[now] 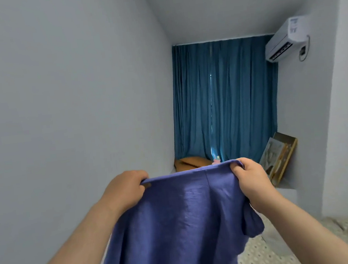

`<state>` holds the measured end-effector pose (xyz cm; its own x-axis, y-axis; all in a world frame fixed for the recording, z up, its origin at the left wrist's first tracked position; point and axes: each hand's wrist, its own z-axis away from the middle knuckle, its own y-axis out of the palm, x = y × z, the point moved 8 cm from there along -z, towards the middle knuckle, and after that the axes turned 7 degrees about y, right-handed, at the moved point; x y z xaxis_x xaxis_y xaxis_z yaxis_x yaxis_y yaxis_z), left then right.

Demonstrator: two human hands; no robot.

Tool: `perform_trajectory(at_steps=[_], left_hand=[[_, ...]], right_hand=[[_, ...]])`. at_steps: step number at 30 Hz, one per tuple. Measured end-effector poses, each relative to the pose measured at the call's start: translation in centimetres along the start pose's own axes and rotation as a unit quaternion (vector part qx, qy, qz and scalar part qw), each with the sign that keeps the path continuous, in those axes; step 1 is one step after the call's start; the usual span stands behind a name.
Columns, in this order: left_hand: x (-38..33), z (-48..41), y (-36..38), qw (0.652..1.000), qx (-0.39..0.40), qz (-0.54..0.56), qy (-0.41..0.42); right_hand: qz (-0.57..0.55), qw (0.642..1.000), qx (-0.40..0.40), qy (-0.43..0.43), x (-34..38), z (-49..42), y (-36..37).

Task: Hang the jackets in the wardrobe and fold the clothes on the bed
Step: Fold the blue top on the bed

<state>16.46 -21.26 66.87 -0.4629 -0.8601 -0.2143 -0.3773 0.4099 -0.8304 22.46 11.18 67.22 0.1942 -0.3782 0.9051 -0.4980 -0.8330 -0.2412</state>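
Gripping, both hands: L hand (125, 189) has its fingers curled round one top corner of a purple garment (179, 229). R hand (252, 178) pinches the opposite top corner, w/ cloth bunched under the thumb. The garment is held up in the air between the two hands, top edge stretched near-taut, body hanging toward the bottom of view. It is not lying on the bed (344, 242), whose dotted sheet shows at lower R, past the cloth. Step, as judged: shake-out and squaring before a fold. To do it well:
- hold both grips level so the top edge runs straight
- give a light shake so the loose flap below the R wrist drops flat
- lower onto a bare part of the bed, hem end first
- smooth w/ flat palms before turning the sides in

Risk: an uneven pull skews the seams.

Beyond the hands: orange pillow (190, 163), apparently at the bed's far end, in front of a blue curtain (223, 100). A small pink obj. (216, 160) sits just beside the pillow, identity n/k. A framed picture (280, 161) leans at the R wall, and an AC unit (286, 38) is mounted high on the same wall.

Hidden/unclear:
- the garment's lower part and hem are cut off by the frame's bottom edge
- garment type is uncertain, and the flap is only prob. a sleeve
- most of the bed is blocked by cloth and arms
- L fingertips are tucked behind the fabric
- wardrobe, jackets and other clothes are not in view
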Motion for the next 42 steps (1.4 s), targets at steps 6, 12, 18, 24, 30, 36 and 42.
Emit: perform_trajectory(at_steps=[6,12,18,24,30,36,42], left_hand=[[0.2,-1.4,-2.5,0.999,-0.023,-0.023,-0.012],[0.2,-2.9,-4.1,0.995,-0.077,-0.033,-0.048],[-9.0,-2.9,-0.8,0.997,-0.037,0.054,0.044],[-17.2,0.3,3.8,0.910,0.045,0.395,0.115],[-16.4,0.9,8.2,0.943,0.042,0.326,0.046],[-14.2,-0.5,6.7,0.876,-0.035,0.479,-0.039],[-15.4,-1.9,1.0,0.854,-0.055,0.513,0.069]], right_hand=[[0.019,0.999,0.000,0.038,1.8,-1.1,-4.5],[-0.114,0.977,-0.009,0.178,1.8,-1.6,-6.5],[-0.342,0.912,0.088,0.209,4.9,-0.2,-1.0],[-0.379,0.904,0.113,0.164,8.1,-0.2,1.5],[-0.424,0.883,0.093,0.180,8.0,-1.5,0.8],[-0.342,0.920,0.022,0.188,6.2,-3.0,-3.6],[0.051,0.993,0.103,0.038,4.2,-1.4,-3.5]])
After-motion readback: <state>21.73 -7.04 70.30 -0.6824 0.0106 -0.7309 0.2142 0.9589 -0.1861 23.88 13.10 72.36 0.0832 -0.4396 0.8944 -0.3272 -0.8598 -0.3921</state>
